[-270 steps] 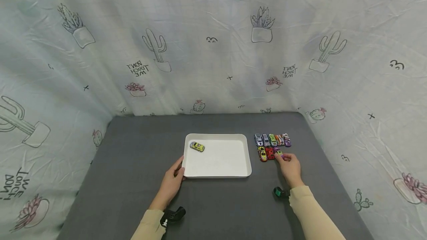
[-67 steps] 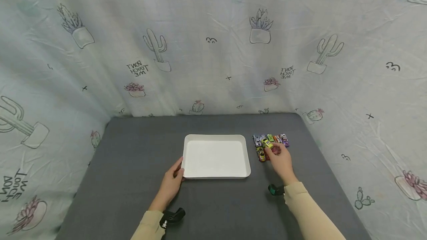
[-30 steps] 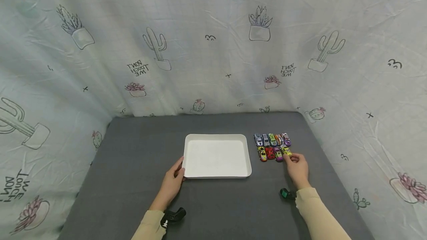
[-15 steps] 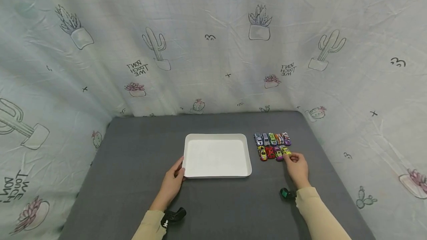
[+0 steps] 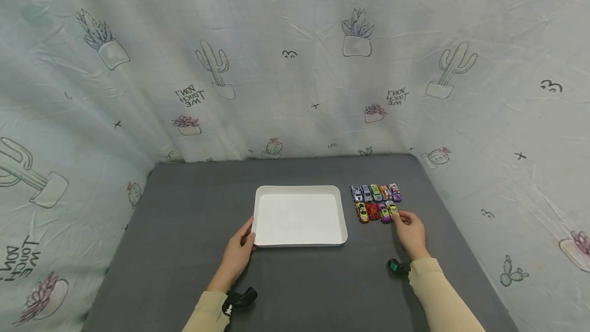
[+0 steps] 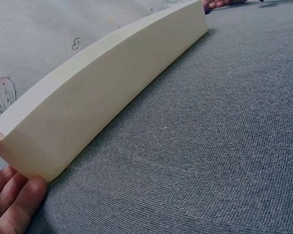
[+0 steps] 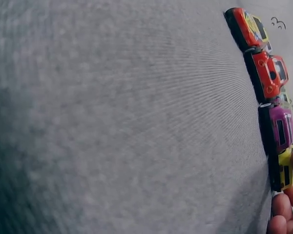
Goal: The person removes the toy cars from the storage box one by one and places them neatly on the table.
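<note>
My left hand grips the near left corner of a white tray, its thumb at the rim and its fingers against the lower corner. Bare floor shows across the whole tray. Over on the right, my right hand pinches a yellow toy car at the right end of the front row. Beside that car, from right to left, stand a purple toy car, a red one and a yellow-and-red one. The thumb partly covers the yellow car in the right wrist view.
Behind the front row stands a second row of several toy cars, close to the tray's right side. A dark grey cloth covers the table. A curtain with cactus drawings hangs behind and at both sides.
The yellow car lay in the tray at first; my right hand has carried it to the front row's right end and straightened it beside the purple car. My left hand stays on the tray.
</note>
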Demonstrator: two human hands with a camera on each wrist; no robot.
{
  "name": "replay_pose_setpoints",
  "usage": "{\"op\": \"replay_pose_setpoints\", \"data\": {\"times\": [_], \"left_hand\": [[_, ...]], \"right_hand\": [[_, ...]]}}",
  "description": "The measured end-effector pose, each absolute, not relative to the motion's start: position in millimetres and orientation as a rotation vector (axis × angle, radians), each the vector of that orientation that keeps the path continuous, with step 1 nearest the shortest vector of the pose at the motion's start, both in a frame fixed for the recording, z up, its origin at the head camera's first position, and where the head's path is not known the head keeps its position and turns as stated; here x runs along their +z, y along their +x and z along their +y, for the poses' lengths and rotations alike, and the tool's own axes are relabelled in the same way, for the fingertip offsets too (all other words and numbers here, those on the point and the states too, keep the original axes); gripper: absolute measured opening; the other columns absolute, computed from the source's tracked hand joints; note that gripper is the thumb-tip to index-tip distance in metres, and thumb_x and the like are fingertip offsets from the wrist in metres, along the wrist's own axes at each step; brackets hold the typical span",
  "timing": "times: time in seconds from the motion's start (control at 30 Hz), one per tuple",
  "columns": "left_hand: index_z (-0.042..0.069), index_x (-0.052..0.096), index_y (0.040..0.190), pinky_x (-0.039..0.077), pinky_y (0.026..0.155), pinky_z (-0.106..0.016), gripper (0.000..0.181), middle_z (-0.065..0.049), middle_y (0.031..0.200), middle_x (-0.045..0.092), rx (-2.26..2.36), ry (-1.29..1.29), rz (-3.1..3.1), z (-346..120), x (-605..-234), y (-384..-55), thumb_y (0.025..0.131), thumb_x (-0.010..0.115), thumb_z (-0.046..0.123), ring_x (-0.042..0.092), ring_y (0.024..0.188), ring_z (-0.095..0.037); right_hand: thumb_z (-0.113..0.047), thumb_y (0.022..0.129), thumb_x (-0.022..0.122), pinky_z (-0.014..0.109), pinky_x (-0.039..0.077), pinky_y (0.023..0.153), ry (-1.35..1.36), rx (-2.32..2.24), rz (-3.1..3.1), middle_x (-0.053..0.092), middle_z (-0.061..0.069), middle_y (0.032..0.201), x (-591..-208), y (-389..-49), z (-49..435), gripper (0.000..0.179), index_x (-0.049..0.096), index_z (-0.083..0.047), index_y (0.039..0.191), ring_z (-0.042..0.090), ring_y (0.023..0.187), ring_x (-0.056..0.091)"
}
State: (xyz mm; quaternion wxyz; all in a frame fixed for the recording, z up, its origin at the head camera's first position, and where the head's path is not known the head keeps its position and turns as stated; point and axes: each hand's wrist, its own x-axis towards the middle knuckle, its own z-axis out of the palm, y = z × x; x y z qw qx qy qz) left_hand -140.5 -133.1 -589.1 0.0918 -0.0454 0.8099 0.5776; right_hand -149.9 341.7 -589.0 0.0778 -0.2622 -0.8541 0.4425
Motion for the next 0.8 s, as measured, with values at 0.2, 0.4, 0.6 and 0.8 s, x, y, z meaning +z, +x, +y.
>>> {"op": "replay_pose_setpoints", "data": {"times": [0.2, 0.4, 0.6, 0.8], "left_hand": [[0.027, 0.036, 0.151, 0.053, 0.083, -0.030, 0.051, -0.010, 0.136, 0.051, 1.713, -0.129, 2.412, -135.4, -589.9, -142.1, 0.103, 0.049, 0.018, 0.056, 0.109, -0.021], [0.026, 0.036, 0.151, 0.053, 0.083, -0.029, 0.051, -0.011, 0.137, 0.051, 1.694, -0.112, 2.415, -132.4, -591.0, -139.8, 0.103, 0.049, 0.018, 0.056, 0.109, -0.021], [0.025, 0.036, 0.151, 0.053, 0.082, -0.029, 0.050, -0.012, 0.137, 0.050, 1.701, -0.128, 2.403, -130.8, -587.6, -139.3, 0.103, 0.048, 0.017, 0.056, 0.107, -0.022], [0.024, 0.037, 0.151, 0.053, 0.081, -0.031, 0.050, -0.014, 0.134, 0.052, 1.711, -0.123, 2.419, -130.7, -586.1, -137.6, 0.103, 0.049, 0.016, 0.056, 0.107, -0.024]], "right_hand": [[-0.028, 0.098, 0.057, 0.026, 0.043, 0.072, -0.746, 1.307, -2.544, 0.057, 0.019, 0.108, -594.1, -151.4, 339.7, 0.040, 0.058, 0.006, 0.120, 0.025, 0.096, 0.054], [-0.028, 0.098, 0.055, 0.032, 0.043, 0.075, -0.770, 1.282, -2.543, 0.057, 0.019, 0.107, -596.1, -147.5, 340.7, 0.040, 0.059, 0.006, 0.118, 0.027, 0.096, 0.054], [-0.030, 0.098, 0.055, 0.032, 0.044, 0.074, -0.763, 1.268, -2.540, 0.058, 0.019, 0.106, -595.6, -146.9, 342.8, 0.040, 0.059, 0.005, 0.117, 0.027, 0.095, 0.055], [-0.032, 0.098, 0.055, 0.031, 0.043, 0.075, -0.762, 1.294, -2.530, 0.058, 0.018, 0.108, -595.5, -146.9, 343.5, 0.042, 0.059, 0.004, 0.119, 0.026, 0.096, 0.054]]}}
